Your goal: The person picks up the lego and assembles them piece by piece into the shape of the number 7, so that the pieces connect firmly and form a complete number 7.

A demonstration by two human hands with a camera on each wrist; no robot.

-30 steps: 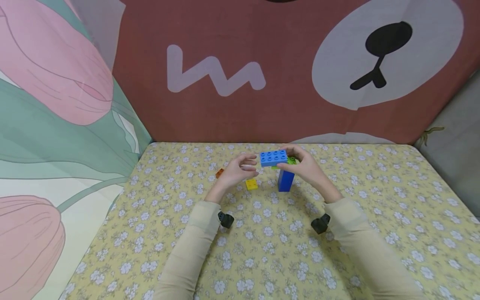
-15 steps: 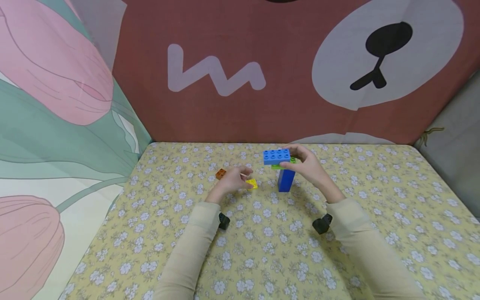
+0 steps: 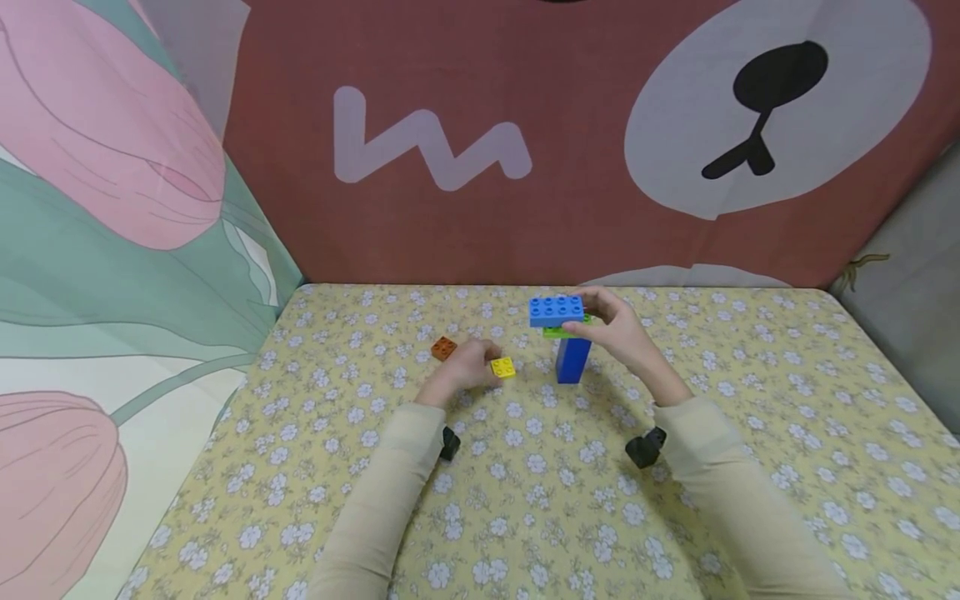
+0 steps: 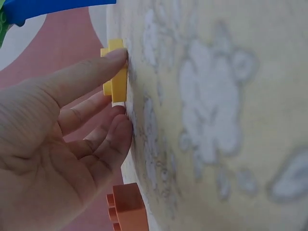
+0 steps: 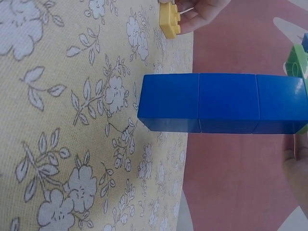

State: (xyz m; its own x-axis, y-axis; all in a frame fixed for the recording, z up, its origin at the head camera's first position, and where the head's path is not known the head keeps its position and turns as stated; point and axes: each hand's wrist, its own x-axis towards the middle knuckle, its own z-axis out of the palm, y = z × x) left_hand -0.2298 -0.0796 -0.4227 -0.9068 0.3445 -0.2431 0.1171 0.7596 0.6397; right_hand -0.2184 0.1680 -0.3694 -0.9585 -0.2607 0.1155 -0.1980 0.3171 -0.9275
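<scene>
In the head view my left hand (image 3: 469,363) is low over the cloth, pinching a small yellow brick (image 3: 503,367). The left wrist view shows the thumb on the near side of this yellow brick (image 4: 118,79), other fingers behind it. My right hand (image 3: 617,327) grips a light blue eight-stud brick (image 3: 556,311) at its right end, thumb in front. That brick sits over a lime green brick (image 3: 555,332), which tops an upright dark blue tower (image 3: 572,360). Up close in the right wrist view, the tower (image 5: 228,103) consists of three stacked blocks.
An orange brick (image 3: 444,348) lies on the cloth just left of my left hand. The flowered yellow cloth (image 3: 525,500) covers the table up to a brown wall hanging (image 3: 465,233) at the back. Black wrist cameras (image 3: 644,447) hang below both wrists.
My left hand has come down from beside the light blue brick to the yellow brick and taken hold of it. The light blue brick has shifted slightly right with my right hand.
</scene>
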